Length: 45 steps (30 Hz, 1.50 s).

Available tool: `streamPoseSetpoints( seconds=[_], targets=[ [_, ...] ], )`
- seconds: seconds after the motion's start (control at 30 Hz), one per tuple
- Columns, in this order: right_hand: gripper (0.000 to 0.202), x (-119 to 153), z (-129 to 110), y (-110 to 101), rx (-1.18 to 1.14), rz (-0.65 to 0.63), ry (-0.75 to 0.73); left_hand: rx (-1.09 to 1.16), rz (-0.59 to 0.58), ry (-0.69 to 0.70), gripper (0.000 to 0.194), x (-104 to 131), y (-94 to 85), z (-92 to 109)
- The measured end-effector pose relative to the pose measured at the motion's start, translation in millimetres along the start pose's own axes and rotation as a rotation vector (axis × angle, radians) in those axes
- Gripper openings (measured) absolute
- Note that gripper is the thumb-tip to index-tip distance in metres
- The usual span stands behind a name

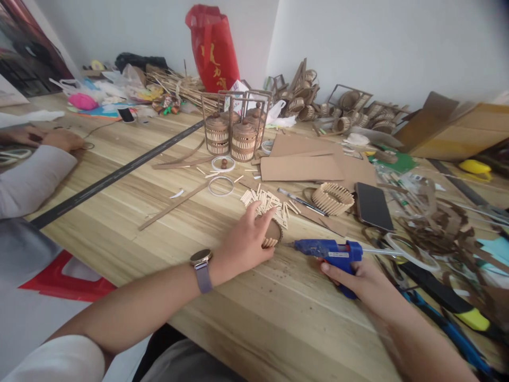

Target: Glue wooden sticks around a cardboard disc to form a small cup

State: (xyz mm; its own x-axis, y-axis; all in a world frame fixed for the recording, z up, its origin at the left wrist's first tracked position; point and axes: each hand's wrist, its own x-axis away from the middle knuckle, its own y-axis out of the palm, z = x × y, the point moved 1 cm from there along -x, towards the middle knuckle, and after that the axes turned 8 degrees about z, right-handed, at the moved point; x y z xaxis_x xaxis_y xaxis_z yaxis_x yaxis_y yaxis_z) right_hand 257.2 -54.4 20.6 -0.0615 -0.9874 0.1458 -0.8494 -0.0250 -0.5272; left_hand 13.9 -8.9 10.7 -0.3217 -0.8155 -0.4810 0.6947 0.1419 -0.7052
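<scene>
My right hand (pixel 363 278) is wrapped round a blue hot glue gun (pixel 328 249), with a white glue stick (pixel 382 251) coming out of its back. The gun's nozzle points left at a small round cardboard base (pixel 273 231) edged with short wooden sticks. Around that base curve the thumb and fingers of my left hand (pixel 243 241), which wears a watch. Its fingers partly hide the base. Just beyond lies a loose heap of short wooden sticks (pixel 278 204). A ring of upright sticks (pixel 333 199) stands to the right of the heap.
Lidded stick baskets in frames (pixel 243 140) stand farther back. Cardboard sheets (pixel 302 167), a phone (pixel 374 206) and white rings (pixel 221 185) lie around. Brown strips and tools (pixel 441 286) crowd the right side. Another person's arm (pixel 35 175) rests at the left.
</scene>
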Motion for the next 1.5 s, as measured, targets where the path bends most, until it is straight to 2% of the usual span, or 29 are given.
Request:
streamPoseSetpoints(
  seconds=[0.2,0.43,0.73,1.23,1.5],
  targets=[
    [0.043,2,-6,5,0.052,-0.033,-0.099,-0.004,-0.01,0.003,0.082,1,0.1,-1],
    [0.035,3,1,10,0.205,-0.028,-0.204,-0.027,-0.023,0.005,0.083,0,0.7,-1],
    [0.028,5,-6,17,0.314,0.051,-0.287,0.005,-0.005,0.011,0.085,0,1.6,-3],
    [0.025,9,-9,23,0.289,0.14,-0.269,-0.076,-0.029,0.01,0.082,-1,-1.5,2],
    [0.026,5,-9,22,0.336,0.102,-0.298,-0.035,-0.011,0.016,0.084,0,2.2,-3]
  ],
)
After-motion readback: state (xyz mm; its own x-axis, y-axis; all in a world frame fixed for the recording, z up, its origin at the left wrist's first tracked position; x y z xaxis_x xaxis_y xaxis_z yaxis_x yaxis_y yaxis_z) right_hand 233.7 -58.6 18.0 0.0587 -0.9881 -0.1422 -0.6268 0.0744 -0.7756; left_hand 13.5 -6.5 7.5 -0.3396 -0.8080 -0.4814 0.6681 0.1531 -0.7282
